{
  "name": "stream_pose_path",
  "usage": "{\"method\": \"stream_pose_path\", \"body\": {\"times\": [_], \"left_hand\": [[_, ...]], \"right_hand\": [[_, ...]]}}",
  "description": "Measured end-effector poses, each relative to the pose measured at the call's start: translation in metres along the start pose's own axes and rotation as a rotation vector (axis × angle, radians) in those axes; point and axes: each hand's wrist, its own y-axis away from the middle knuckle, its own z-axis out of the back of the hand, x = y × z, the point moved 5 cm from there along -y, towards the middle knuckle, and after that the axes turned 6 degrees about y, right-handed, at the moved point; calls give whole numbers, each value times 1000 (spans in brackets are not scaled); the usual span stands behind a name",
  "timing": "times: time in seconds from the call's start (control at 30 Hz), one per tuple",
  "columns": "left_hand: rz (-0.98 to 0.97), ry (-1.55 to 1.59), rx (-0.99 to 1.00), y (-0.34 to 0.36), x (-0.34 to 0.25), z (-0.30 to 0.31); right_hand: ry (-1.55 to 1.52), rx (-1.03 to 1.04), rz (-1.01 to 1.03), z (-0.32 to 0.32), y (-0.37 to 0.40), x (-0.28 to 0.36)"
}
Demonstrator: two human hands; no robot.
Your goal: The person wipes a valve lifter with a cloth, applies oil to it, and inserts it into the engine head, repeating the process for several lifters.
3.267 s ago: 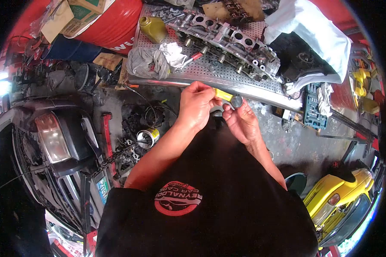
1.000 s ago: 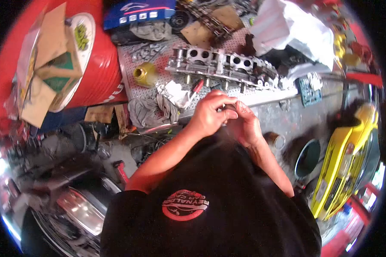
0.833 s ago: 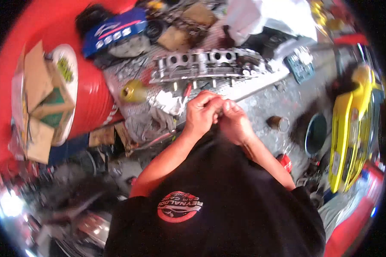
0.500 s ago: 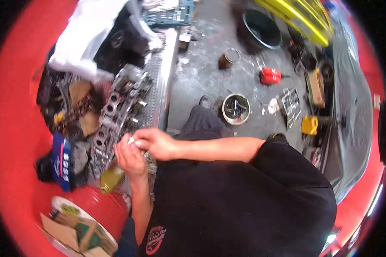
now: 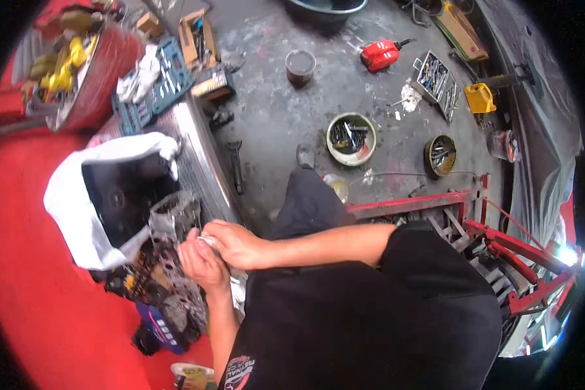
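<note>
Both hands meet in front of the body at the left of centre. My right hand [image 5: 239,246] is closed, its thumb and fingers pinched around something small and pale [image 5: 207,240] that I cannot make out. Fingers curled, my left hand [image 5: 203,263] touches the same small thing from the other side. Just behind and beside the hands lies a metal engine part [image 5: 175,218], partly hidden by them. A dark panel [image 5: 123,195] wrapped in white cloth [image 5: 68,205] lies further left.
A teal tool case [image 5: 153,97] lies at the upper left, near a metal ledge [image 5: 201,153]. On the floor are a bucket of tools [image 5: 351,156], a brown can [image 5: 300,68], a red container [image 5: 379,54] and a metal toolbox [image 5: 435,81]. A red metal frame [image 5: 409,203] stands at the right.
The view has swung, so the engine part and cloth appear lower and the red frame now shows at the right. The hands remain together around the small pale thing.
</note>
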Motion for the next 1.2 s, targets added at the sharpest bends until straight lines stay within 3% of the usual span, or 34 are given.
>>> {"method": "stream_pose_path", "body": {"times": [0.1, 0.13, 0.23, 0.37, 0.4, 0.53, 0.57, 0.63, 0.7, 0.77, 0.83, 0.9, 0.97, 1.03, 1.07, 1.1, 1.13, 1.2], "left_hand": [[202, 433, 71, -38, -12, -43], [694, 757, 216, -40, -7, -59], [1036, 1374, 419, -66, -36, -87], [916, 1328, 369, -85, -53, -113], [955, 1341, 317, -90, -56, -119], [967, 1178, 416, -91, -53, -153], [921, 1153, 500, -87, -55, -157], [877, 1003, 570, -81, -60, -161], [716, 971, 646, -77, -65, -165], [485, 919, 659, -80, -78, -158], [-205, 549, 595, -91, -94, -139], [-310, 439, 597, -83, -89, -130], [-306, 507, 535, -84, -78, -116], [403, 909, 657, -70, -50, -113], [572, 1078, 676, -70, -41, -105], [732, 1261, 683, -69, -35, -99], [767, 1455, 621, -63, -24, -101], [829, 1547, 521, -55, -15, -94]], "right_hand": [[-85, -43, 17, 56, -17, -5], [30, -59, 95, 77, -20, -1], [-723, 86, -291, 110, -30, -11], [-549, -338, -298, 147, -40, -38], [-748, -248, -328, 156, -34, -23], [-485, -341, -256, 154, -23, -37], [-322, -394, -255, 159, -16, -41], [-478, -375, -416, 168, -5, -40], [-186, -589, -326, 174, 6, -46], [-117, -720, -326, 171, 13, -59], [-270, -799, -326, 168, 12, -61], [-321, -740, -377, 163, 10, -57], [-570, -597, -353, 144, 3, -54], [-826, -335, -407, 129, -1, -28], [-869, -239, -373, 124, -5, -20], [-911, -143, -345, 120, -10, -13], [-897, -112, -344, 115, -15, -11], [-868, -47, -352, 104, -19, -6]]}}
